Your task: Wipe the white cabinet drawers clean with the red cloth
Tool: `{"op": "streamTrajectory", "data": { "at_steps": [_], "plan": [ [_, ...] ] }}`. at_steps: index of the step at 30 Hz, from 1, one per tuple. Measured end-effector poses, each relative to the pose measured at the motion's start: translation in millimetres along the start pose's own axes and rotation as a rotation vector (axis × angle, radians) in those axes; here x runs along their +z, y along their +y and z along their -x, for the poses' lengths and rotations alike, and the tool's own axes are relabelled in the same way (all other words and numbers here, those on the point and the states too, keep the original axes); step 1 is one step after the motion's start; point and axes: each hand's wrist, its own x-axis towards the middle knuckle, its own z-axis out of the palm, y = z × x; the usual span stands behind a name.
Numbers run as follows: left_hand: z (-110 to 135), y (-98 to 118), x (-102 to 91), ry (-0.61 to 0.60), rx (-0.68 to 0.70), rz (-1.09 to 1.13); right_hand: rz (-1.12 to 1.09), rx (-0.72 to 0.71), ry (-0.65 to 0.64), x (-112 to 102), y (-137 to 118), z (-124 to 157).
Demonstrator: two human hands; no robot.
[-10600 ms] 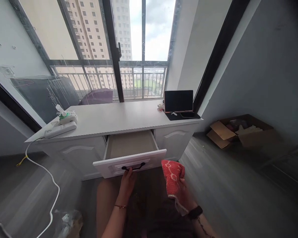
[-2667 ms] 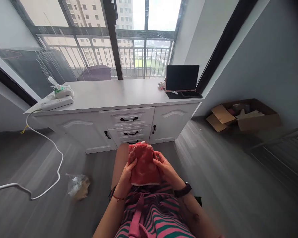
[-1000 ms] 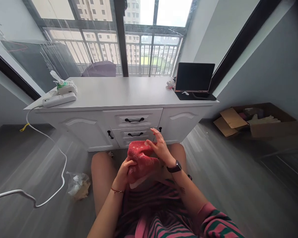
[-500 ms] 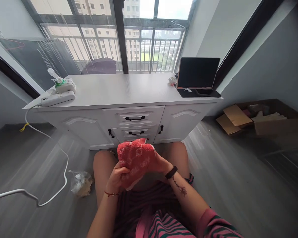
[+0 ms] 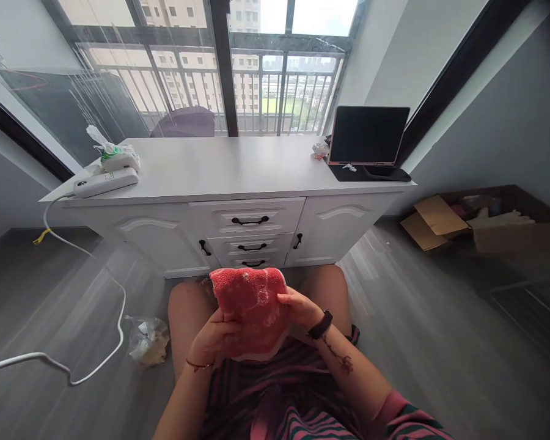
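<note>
A red cloth point(image 5: 250, 308) with a pale pattern is held over my lap between both hands. My left hand point(image 5: 211, 338) grips its lower left edge, fingers curled into the fabric. My right hand point(image 5: 297, 307) clasps the right side, thumb on top; a black watch sits on that wrist. In front of my knees stands a white cabinet point(image 5: 165, 235) with three shut drawers, each with a black handle point(image 5: 247, 220).
On the cabinet top are a power strip point(image 5: 105, 182) and a wipes pack point(image 5: 117, 160) at the left, and a dark tablet point(image 5: 367, 135) at the right. A white cable point(image 5: 96, 360) and a crumpled bag point(image 5: 149, 339) lie on the floor at left. An open cardboard box point(image 5: 481, 223) sits at right.
The top drawer, open ten seconds ago, is shut. In the last second my right hand came back onto the cloth, which is now spread flatter and held lower between both hands.
</note>
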Motion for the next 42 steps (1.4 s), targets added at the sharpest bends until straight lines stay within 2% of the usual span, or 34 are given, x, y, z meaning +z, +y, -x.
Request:
{"op": "streamTrajectory", "data": {
  "at_steps": [3,4,6,10,12,15,17,21,24,26,28,30,33,35,37,38,40,42],
  "plan": [
    [2,1,0.7,0.006,0.024,0.004,-0.160,0.060,0.000,3,-7,4],
    [1,1,1.5,0.006,0.039,-0.022,-0.142,0.042,0.023,3,-10,5],
    [-4,0,3.6,0.037,0.132,-0.132,0.016,-0.043,0.082,1,-15,9],
    [-20,-1,6.5,0.231,0.513,-0.437,0.480,-0.305,0.311,-6,-19,16],
    [-23,-1,7.4,0.280,0.639,-0.469,0.612,-0.400,0.424,-9,-17,21],
    [-22,1,9.1,0.147,0.679,-0.412,0.610,-0.453,0.406,-9,-14,26],
    [-21,4,9.8,0.054,0.643,-0.409,0.518,-0.415,0.355,-8,-12,26],
    [-28,9,7.4,0.033,0.461,-0.424,0.398,-0.262,0.326,-4,-14,20],
    [-36,14,2.0,-0.035,0.355,-0.431,0.308,-0.194,0.293,-3,-16,13],
    [-38,20,-1.8,-0.063,0.351,-0.459,0.223,-0.166,0.289,-6,-14,10],
    [-33,29,-3.1,-0.084,0.409,-0.514,0.131,-0.142,0.282,-12,-9,10],
    [-22,40,0.4,-0.210,0.479,-0.629,0.044,-0.104,0.262,-20,-4,12],
    [-5,58,15.5,-0.542,0.509,-0.880,-0.093,-0.067,0.257,-36,-4,16],
    [-2,67,29.2,-0.716,0.512,-1.062,-0.150,-0.106,0.274,-44,-8,14],
    [-8,71,41.6,-0.830,0.492,-1.204,-0.083,-0.132,0.179,-46,-14,8],
    [-13,72,46.0,-0.881,0.456,-1.232,-0.002,-0.108,0.066,-45,-16,3],
    [-29,73,49.2,-0.941,0.351,-1.186,0.177,0.008,-0.215,-43,-16,-6],
    [-48,72,43.4,-0.956,0.223,-1.080,0.277,0.133,-0.380,-42,-8,-17]
  ]
}}
